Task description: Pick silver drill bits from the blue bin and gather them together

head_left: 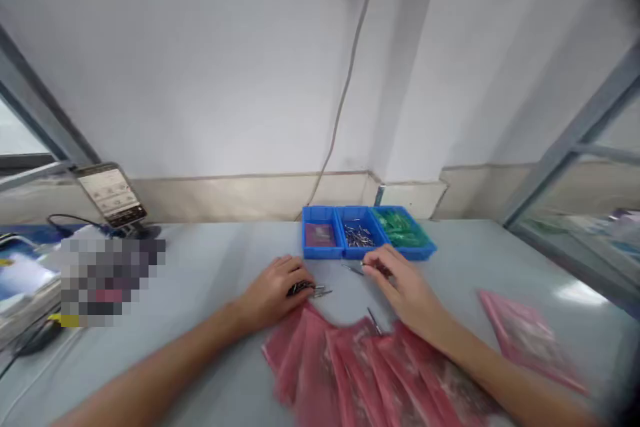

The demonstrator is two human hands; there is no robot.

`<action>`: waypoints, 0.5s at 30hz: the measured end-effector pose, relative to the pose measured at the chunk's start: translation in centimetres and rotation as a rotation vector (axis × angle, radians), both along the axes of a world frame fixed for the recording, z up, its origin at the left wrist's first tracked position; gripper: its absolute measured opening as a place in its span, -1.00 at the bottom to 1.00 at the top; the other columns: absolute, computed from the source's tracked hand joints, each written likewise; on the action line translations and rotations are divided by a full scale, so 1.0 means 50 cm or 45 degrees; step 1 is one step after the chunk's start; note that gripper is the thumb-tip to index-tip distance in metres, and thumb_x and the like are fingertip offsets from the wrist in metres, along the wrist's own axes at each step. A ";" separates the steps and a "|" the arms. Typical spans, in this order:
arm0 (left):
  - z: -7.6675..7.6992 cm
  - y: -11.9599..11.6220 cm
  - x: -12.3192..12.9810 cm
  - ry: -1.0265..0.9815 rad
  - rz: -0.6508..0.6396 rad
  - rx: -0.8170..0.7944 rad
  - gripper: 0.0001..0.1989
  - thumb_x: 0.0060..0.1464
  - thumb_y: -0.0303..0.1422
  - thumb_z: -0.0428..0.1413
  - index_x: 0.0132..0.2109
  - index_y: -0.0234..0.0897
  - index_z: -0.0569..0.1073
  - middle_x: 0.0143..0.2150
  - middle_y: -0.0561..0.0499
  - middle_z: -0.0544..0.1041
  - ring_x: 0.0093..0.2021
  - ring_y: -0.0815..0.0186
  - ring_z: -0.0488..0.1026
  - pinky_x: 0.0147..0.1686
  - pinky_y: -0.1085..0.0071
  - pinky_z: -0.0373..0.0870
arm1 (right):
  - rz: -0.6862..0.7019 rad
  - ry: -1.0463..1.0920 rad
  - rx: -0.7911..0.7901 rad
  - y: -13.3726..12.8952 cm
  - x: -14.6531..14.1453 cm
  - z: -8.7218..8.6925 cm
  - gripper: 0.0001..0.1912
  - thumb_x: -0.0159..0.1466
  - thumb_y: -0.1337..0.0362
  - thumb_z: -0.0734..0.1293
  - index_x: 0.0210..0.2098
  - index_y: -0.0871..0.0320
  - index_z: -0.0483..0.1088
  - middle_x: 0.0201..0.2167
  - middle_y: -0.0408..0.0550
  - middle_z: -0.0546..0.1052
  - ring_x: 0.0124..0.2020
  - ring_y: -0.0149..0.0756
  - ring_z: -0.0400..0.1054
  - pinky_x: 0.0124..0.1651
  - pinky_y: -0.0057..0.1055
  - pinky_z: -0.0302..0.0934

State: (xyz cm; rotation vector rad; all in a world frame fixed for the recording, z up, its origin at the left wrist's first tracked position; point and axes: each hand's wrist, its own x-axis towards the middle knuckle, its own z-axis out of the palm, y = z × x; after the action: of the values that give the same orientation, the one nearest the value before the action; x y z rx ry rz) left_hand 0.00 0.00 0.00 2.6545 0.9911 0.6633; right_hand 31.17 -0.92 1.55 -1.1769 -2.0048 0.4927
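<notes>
metal pieces (321, 292) — at left hand (276, 285), left of right hand (403, 285)

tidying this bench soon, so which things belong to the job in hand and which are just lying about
Part of the job, judging by placement:
metal pieces at the left hand
slim metal piece by the right hand
fanned pink bags
blue bins
probably the separate pink bag

Apparently just lying about:
propped phone
black object at far left, too blurred to name

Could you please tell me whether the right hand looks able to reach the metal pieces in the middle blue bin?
Probably yes: the right hand is close by the middle blue bin, whose open top leaves the metal pieces uncovered.
</notes>
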 end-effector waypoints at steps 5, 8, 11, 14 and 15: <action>0.005 0.000 0.002 0.010 0.003 -0.007 -0.90 0.45 -0.34 0.10 -0.04 -0.17 0.52 -0.07 -0.03 0.53 -0.05 0.17 0.44 0.02 0.21 0.33 | -0.010 0.051 0.028 -0.004 0.000 0.002 -0.91 0.50 0.22 0.32 -0.17 0.04 0.43 -0.25 -0.10 0.43 -0.22 -0.17 0.35 -0.12 -0.27 0.23; 0.009 -0.001 0.003 0.009 0.011 -0.010 -0.88 0.46 -0.32 0.09 -0.04 -0.18 0.52 -0.06 -0.05 0.54 -0.04 0.16 0.44 0.03 0.20 0.34 | -0.030 0.070 0.050 -0.006 0.000 0.006 -0.90 0.47 0.23 0.35 -0.22 0.04 0.43 -0.28 -0.10 0.42 -0.26 -0.19 0.33 -0.17 -0.29 0.23; 0.011 -0.002 0.004 -0.002 0.008 -0.003 -0.87 0.46 -0.31 0.08 -0.04 -0.19 0.53 -0.07 -0.06 0.54 -0.05 0.15 0.44 0.01 0.20 0.34 | -0.041 0.080 0.049 -0.009 -0.002 0.009 -0.88 0.45 0.24 0.37 -0.25 0.04 0.44 -0.30 -0.11 0.42 -0.29 -0.20 0.32 -0.19 -0.30 0.22; 0.010 -0.002 0.003 -0.011 -0.007 0.007 -0.86 0.46 -0.31 0.09 -0.04 -0.19 0.53 -0.08 -0.06 0.54 -0.06 0.15 0.44 0.01 0.20 0.35 | -0.030 0.098 0.028 -0.012 -0.004 0.012 -0.88 0.46 0.21 0.36 -0.24 0.04 0.45 -0.29 -0.11 0.43 -0.28 -0.20 0.32 -0.18 -0.31 0.23; 0.009 -0.001 0.003 -0.013 -0.008 0.007 -0.87 0.46 -0.31 0.09 -0.04 -0.19 0.53 -0.08 -0.06 0.54 -0.06 0.16 0.44 0.00 0.20 0.35 | -0.025 0.103 0.017 -0.013 -0.005 0.013 -0.88 0.47 0.20 0.35 -0.23 0.03 0.46 -0.28 -0.11 0.44 -0.27 -0.20 0.33 -0.19 -0.31 0.23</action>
State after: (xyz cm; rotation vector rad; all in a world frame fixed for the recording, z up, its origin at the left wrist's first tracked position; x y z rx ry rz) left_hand 0.16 -0.07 0.46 2.6554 0.9791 0.6781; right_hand 30.92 -1.57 2.19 -1.1492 -1.9230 0.5083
